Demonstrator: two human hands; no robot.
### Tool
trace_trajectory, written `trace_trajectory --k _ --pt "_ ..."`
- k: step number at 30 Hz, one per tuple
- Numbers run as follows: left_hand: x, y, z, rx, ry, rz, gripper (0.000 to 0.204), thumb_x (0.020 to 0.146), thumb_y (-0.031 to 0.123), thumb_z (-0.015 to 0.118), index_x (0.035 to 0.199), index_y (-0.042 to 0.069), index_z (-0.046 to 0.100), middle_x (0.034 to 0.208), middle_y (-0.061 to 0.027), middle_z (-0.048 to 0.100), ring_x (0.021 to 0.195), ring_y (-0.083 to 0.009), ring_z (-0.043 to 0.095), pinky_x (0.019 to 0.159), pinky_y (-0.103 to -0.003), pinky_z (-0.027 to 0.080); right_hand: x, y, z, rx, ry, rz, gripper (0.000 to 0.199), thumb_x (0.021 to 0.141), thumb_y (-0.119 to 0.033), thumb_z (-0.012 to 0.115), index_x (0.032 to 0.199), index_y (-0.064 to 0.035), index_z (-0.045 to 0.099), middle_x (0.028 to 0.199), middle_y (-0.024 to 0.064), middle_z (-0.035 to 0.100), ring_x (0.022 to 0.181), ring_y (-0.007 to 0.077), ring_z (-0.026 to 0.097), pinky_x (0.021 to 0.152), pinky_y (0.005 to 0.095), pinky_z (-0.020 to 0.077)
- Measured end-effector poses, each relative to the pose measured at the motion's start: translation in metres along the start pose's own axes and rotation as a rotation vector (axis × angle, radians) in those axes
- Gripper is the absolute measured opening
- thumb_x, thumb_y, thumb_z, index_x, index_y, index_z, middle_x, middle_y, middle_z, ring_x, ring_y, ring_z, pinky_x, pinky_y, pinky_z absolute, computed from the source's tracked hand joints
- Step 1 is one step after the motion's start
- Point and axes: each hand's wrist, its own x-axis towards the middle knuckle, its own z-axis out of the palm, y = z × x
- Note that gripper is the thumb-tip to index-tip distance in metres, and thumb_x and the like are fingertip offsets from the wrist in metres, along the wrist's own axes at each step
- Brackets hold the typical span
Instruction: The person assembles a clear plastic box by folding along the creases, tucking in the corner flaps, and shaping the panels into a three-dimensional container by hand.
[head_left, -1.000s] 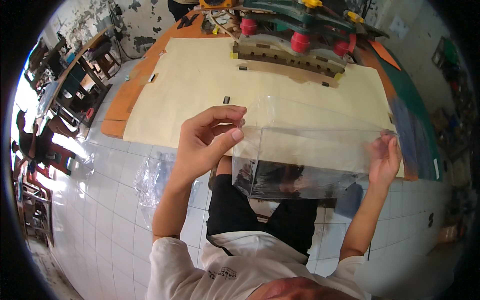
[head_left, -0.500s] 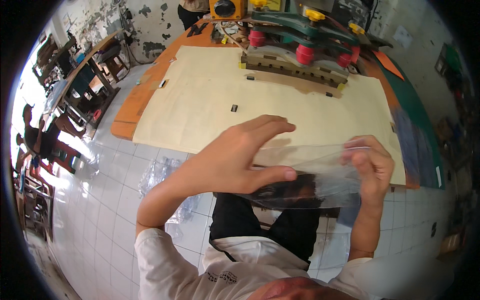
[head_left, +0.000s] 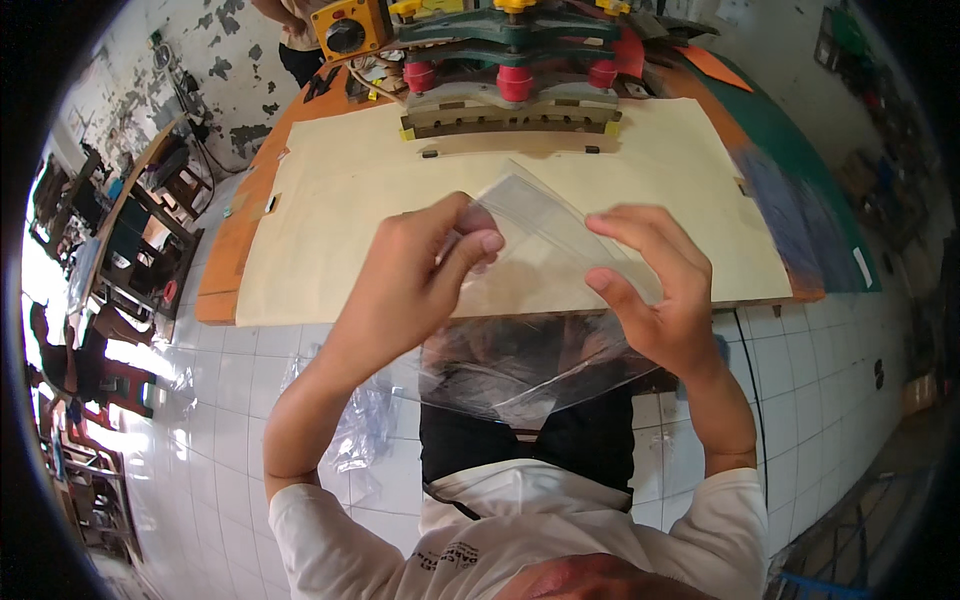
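Observation:
A clear, thin plastic sheet or sleeve (head_left: 540, 232) is held up over the near edge of the table, one corner pointing away from me. My left hand (head_left: 415, 260) pinches its left side between thumb and fingers. At its right side is my right hand (head_left: 665, 285), thumb and fingers apart, fingertips close to or touching the film. The lower part of the plastic hangs over my lap, creased and shiny. Whether it is one layer or several, I cannot tell.
A cream sheet (head_left: 340, 215) covers the orange tabletop (head_left: 222, 290). Beyond it stands a green press (head_left: 510, 45) with red posts and a metal bar (head_left: 512, 120). Bluish film (head_left: 790, 215) lies at the right edge. Crumpled clear plastic (head_left: 360, 430) is on the floor.
The plastic has swung from stretched sideways to a raised corner. My left hand has closed on it; my right hand has moved left and spread its fingers. The view has shifted too.

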Motion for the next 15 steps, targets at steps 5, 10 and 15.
trace_trajectory --k 5,10,15 --pt "0.008 0.002 -0.004 0.117 -0.023 0.085 0.012 0.095 0.008 0.063 0.094 -0.004 0.059 0.084 -0.0125 0.068 0.078 -0.0185 0.065 0.073 -0.029 0.05 -0.037 0.003 -0.014 0.318 -0.185 0.595 0.03 0.094 -0.019 0.065 0.112 0.0048 0.068 0.105 0.0157 0.07 0.093 0.0227 0.069 0.085 0.0311 0.0529" --pt "0.017 0.015 0.002 0.232 -0.068 0.273 0.015 0.092 0.011 0.066 0.091 -0.001 0.057 0.081 -0.0139 0.065 0.075 -0.0314 0.063 0.07 -0.037 0.049 -0.049 0.036 -0.025 0.98 -0.49 0.791 0.049 0.105 -0.034 0.045 0.132 0.0049 0.055 0.13 0.015 0.061 0.113 0.024 0.062 0.098 0.0341 0.0484" --pt "0.025 0.024 0.025 0.319 -0.237 0.62 0.017 0.083 0.018 0.067 0.088 0.006 0.056 0.076 -0.0094 0.058 0.076 -0.0311 0.061 0.072 -0.039 0.046 -0.069 0.04 0.004 1.487 -0.733 1.019 0.078 0.099 -0.05 0.05 0.15 0.0045 0.03 0.153 0.0222 0.036 0.146 0.0316 0.03 0.119 0.0417 0.023"
